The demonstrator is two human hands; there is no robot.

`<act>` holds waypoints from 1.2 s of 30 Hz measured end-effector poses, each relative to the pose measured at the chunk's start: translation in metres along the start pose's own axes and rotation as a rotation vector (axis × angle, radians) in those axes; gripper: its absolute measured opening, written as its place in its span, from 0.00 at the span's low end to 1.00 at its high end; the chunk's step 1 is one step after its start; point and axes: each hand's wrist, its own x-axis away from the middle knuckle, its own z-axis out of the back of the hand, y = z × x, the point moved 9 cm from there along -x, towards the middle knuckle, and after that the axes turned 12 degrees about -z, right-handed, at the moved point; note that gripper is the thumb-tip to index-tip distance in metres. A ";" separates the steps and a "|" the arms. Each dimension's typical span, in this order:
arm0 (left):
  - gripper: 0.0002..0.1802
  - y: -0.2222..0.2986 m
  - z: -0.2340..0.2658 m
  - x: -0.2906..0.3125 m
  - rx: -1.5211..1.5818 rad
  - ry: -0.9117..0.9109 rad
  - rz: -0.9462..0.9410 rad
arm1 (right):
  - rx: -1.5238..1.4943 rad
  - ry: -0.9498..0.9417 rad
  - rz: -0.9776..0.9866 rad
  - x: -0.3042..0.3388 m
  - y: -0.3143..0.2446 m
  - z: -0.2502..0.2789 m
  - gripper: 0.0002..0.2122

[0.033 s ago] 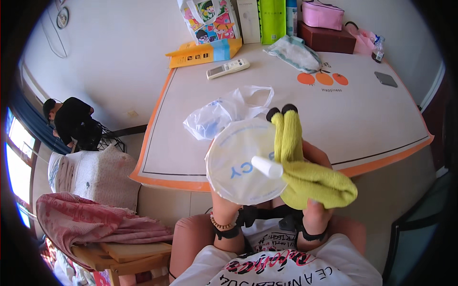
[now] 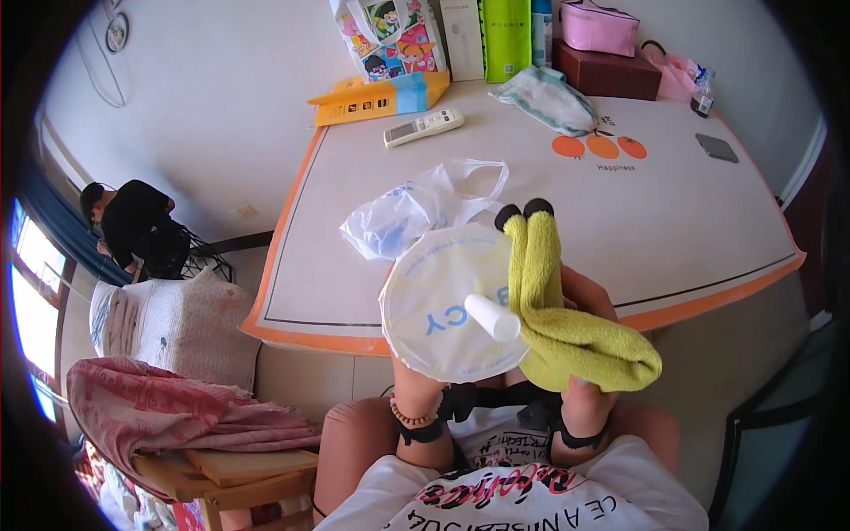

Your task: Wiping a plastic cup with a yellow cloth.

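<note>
A round drink cup (image 2: pixel 434 283) sealed with a pale film lid faces me, and a thick white straw (image 2: pixel 492 319) pokes up out of it. My left hand (image 2: pixel 418 382) is closed round the cup from below, though the cup hides most of its fingers. Against the cup's right side rests a yellow-green fuzzy cloth piece (image 2: pixel 589 350) with two upright black-tipped stalks. My right hand (image 2: pixel 591 290) grips this cloth, fingers behind it and thumb at its lower edge. Both hands are above my lap, before the table's near edge.
On the table (image 2: pixel 664 230) lie a clear plastic bag (image 2: pixel 390 221), a remote control (image 2: pixel 423 128), an orange envelope (image 2: pixel 372 102), a cloth (image 2: pixel 544 99) and a phone (image 2: pixel 716 148). Bags and boxes line the back. A wooden chair (image 2: pixel 221 469) stands left; a person (image 2: pixel 137 226) is farther off.
The cup's lid and straw have tilted slightly, the straw's tip shifting a little down and left. The yellow-green cloth has dropped slightly. Both hands keep their hold.
</note>
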 end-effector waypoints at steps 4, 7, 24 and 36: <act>0.32 0.002 -0.004 -0.010 0.007 -0.051 -0.026 | -0.016 0.037 -0.032 -0.003 0.007 0.004 0.33; 0.31 0.013 -0.009 0.001 0.040 -0.095 -0.026 | -0.042 0.039 -0.047 -0.007 0.009 0.012 0.35; 0.25 0.022 -0.007 0.004 0.318 0.240 0.170 | 0.366 0.209 0.244 0.008 0.028 0.011 0.42; 0.29 0.010 0.006 -0.009 0.505 0.061 -0.084 | 0.153 -0.060 0.178 -0.009 0.029 -0.027 0.27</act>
